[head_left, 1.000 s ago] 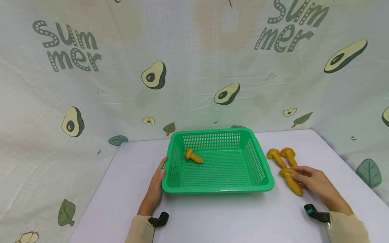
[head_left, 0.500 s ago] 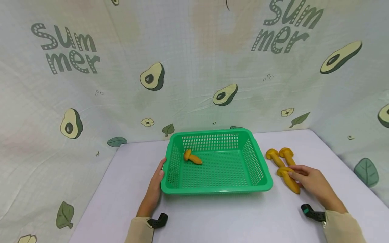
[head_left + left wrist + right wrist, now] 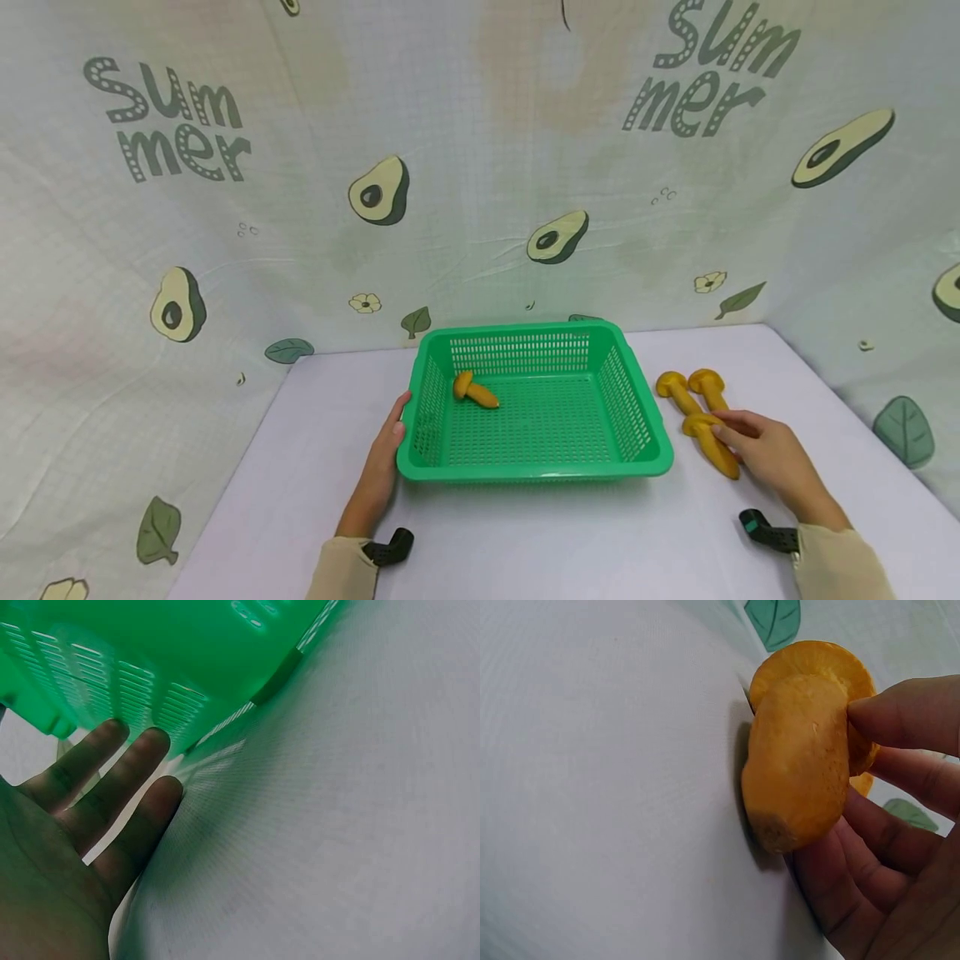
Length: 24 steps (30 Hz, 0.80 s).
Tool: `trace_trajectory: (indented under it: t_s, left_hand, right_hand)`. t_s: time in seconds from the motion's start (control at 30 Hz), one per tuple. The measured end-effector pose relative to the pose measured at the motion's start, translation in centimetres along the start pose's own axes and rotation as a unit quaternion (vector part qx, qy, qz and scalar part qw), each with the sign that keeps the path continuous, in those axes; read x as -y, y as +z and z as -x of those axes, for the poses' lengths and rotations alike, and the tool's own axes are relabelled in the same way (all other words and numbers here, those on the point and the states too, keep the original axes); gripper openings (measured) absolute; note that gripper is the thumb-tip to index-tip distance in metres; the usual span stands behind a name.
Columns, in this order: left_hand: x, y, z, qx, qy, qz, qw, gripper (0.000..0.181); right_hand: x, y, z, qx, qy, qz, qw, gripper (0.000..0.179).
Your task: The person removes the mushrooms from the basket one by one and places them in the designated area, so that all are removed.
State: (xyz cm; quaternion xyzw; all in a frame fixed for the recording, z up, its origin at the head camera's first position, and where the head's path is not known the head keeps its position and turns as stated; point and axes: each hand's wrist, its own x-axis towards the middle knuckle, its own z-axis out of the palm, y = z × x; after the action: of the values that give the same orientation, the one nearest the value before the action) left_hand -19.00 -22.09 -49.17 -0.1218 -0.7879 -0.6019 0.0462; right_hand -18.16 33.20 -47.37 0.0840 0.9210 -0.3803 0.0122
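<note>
A green plastic basket [image 3: 540,472] stands on the table with one yellow-orange mushroom [image 3: 480,394] inside, near its back left corner. My left hand [image 3: 382,462] rests against the basket's left side. In the left wrist view, the fingers [image 3: 139,761] are straight and spread at the slotted wall. To the right of the basket, my right hand [image 3: 772,450] holds another mushroom [image 3: 714,450] low at the table, cap pointing away. The right wrist view shows fingertips at the side of its thick stem [image 3: 799,772].
Just beyond the right hand lie two more mushrooms, one on the left [image 3: 678,392] and one on the right [image 3: 708,387]. The white table [image 3: 525,542] ends at a hanging cloth [image 3: 465,167] printed with avocados. Each wrist wears a black band.
</note>
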Motion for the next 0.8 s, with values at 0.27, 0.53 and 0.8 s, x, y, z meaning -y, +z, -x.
trace_trajectory:
  t_s: [0.27, 0.53, 0.8]
  left_hand:
    - [0.2, 0.0, 0.1, -0.002, 0.001, 0.001, 1.0000, 0.050]
    - [0.4, 0.0, 0.0, -0.001, -0.002, 0.001, 1.0000, 0.051]
    - [0.3, 0.1, -0.1, 0.003, -0.001, 0.004, 1.0000, 0.051]
  right_hand:
    - [0.1, 0.5, 0.0, -0.027, -0.024, 0.014, 0.9992, 0.058]
    - [0.2, -0.1, 0.0, 0.008, 0.008, -0.001, 0.9999, 0.065]
    - [0.3, -0.6, 0.1, 0.040, 0.028, -0.021, 0.9986, 0.071]
